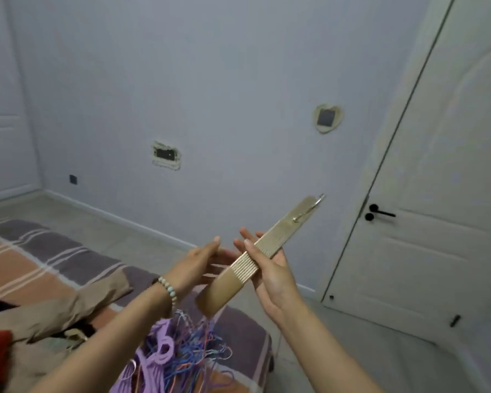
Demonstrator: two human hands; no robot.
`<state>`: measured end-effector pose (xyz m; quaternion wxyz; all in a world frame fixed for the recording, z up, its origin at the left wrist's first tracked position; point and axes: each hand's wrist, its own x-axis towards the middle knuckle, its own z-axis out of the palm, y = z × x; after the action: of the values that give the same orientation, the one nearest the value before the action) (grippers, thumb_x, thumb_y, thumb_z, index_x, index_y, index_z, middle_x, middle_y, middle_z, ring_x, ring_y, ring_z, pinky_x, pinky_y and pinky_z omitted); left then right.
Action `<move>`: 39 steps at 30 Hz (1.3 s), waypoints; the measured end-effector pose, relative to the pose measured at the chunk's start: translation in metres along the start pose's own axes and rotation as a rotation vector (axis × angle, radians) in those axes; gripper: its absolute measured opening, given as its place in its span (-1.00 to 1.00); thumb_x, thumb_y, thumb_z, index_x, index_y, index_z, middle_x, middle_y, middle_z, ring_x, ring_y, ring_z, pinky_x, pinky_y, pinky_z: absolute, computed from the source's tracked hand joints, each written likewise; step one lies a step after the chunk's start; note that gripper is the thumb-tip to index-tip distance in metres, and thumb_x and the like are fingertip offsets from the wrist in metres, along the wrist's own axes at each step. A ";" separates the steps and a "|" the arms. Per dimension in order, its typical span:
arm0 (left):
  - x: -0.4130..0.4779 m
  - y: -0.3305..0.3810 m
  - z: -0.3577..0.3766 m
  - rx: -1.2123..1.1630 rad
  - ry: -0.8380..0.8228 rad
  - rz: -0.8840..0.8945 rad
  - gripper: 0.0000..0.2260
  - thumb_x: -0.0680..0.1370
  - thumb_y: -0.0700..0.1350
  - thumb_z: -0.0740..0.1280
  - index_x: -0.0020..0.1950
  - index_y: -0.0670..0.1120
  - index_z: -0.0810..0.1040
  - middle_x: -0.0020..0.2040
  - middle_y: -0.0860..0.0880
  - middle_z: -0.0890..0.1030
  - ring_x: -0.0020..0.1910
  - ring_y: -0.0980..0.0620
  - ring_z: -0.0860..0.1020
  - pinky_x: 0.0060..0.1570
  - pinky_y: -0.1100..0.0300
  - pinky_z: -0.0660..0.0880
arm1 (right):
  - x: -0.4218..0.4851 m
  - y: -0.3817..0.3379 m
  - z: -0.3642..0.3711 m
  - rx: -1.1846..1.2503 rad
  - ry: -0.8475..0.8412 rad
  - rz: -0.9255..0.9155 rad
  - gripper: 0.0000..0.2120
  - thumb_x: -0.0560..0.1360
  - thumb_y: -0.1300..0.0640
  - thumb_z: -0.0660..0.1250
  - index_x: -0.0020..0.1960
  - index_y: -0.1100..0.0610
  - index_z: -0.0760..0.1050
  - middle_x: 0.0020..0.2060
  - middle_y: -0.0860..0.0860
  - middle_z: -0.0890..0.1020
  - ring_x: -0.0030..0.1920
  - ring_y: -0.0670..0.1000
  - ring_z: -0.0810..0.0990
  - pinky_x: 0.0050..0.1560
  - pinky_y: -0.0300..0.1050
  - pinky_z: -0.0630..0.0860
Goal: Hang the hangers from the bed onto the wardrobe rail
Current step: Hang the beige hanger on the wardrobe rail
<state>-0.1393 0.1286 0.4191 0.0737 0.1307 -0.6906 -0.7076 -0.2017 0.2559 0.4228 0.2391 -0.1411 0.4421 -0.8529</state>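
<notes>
Hanger of pale wood (pixel 278 236) sits clamped mid-bar in the right hand (pixel 272 276) above the bed (pixel 40 251), hook (pixel 309 208) leading far-right, likely rail-bound, left hand (pixel 201 259) flat-fingered alongside to steady.

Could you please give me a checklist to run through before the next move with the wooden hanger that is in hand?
1. Grip: the right hand holds the wooden hanger, thumb on top, fingers beneath: ok.
2. Left hand free: its fingers are straight beside the hanger and grip nothing: ok.
3. Hook clear of both hands, at the far end: ok.
4. One hanger or a stack: cannot tell, it is seen edge-on.
5. Wardrobe rail in sight: not ok, only the wall and a door show.
6. Bed emptied of hangers: not ok, purple hangers and wire hangers lie there.
</notes>
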 end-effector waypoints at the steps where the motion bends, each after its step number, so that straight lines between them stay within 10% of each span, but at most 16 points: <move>1: -0.003 0.020 0.017 0.062 -0.048 0.062 -0.62 0.59 0.10 0.07 -0.05 -0.07 0.61 -0.12 -0.03 0.67 -0.11 0.02 0.61 -0.20 0.27 0.50 | -0.008 -0.027 -0.003 -0.072 0.023 -0.075 -0.75 0.51 0.36 0.24 0.13 0.14 0.33 0.01 0.05 0.67 -0.07 -0.01 0.68 -0.02 -0.10 0.62; 8: -0.028 0.139 0.149 0.101 -0.346 0.454 -0.62 0.51 0.05 0.18 -0.08 -0.25 0.59 -0.28 -0.15 0.68 -0.34 -0.04 0.62 -0.29 0.28 0.54 | -0.099 -0.194 -0.027 -0.475 0.170 -0.512 -0.57 0.53 0.16 0.26 0.34 0.01 0.20 0.21 -0.08 0.57 0.25 -0.10 0.51 0.35 -0.08 0.39; 16: -0.083 0.217 0.333 -0.065 -0.734 0.479 -0.69 0.56 -0.04 0.19 -0.08 -0.23 0.62 -0.24 -0.18 0.68 -0.32 -0.07 0.64 -0.30 0.17 0.60 | -0.249 -0.335 -0.085 -0.699 0.323 -0.789 -0.38 0.46 0.37 0.31 0.34 -0.03 0.09 0.21 0.00 0.53 0.12 -0.20 0.56 -0.14 -0.41 0.53; 27: -0.190 0.254 0.613 0.038 -1.001 0.903 -0.61 0.41 0.19 0.38 0.13 0.00 0.56 -0.14 -0.06 0.66 -0.16 0.00 0.66 -0.11 0.05 0.60 | -0.449 -0.505 -0.224 -0.874 0.760 -0.945 -0.61 0.44 0.19 0.40 0.08 -0.13 0.28 0.14 -0.12 0.59 0.01 -0.32 0.59 -0.01 -0.40 0.50; 34: -0.226 0.272 0.770 -0.080 -1.022 0.904 -0.71 0.46 0.06 0.28 0.12 -0.04 0.54 -0.17 -0.01 0.64 -0.21 0.01 0.66 -0.15 0.12 0.61 | -0.512 -0.610 -0.307 -0.942 0.986 -0.915 -0.48 0.40 0.09 0.45 0.26 0.19 0.33 0.04 -0.04 0.57 0.06 -0.18 0.56 -0.21 -0.53 0.43; 39: -0.239 0.292 0.862 -0.148 -0.965 0.861 -0.85 0.53 0.01 0.25 0.02 0.01 0.54 -0.12 -0.03 0.62 -0.26 0.05 0.63 -0.26 0.21 0.57 | -0.534 -0.681 -0.359 -1.061 1.158 -0.883 0.00 0.35 -0.15 0.44 0.53 0.10 -0.11 0.50 0.01 0.12 0.47 -0.01 0.18 0.38 -0.11 0.26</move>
<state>-0.1805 1.0122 0.7400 0.0409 -0.4957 -0.5862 -0.6395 -0.1051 1.1244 0.7623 -0.4671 0.0620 0.7344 -0.4885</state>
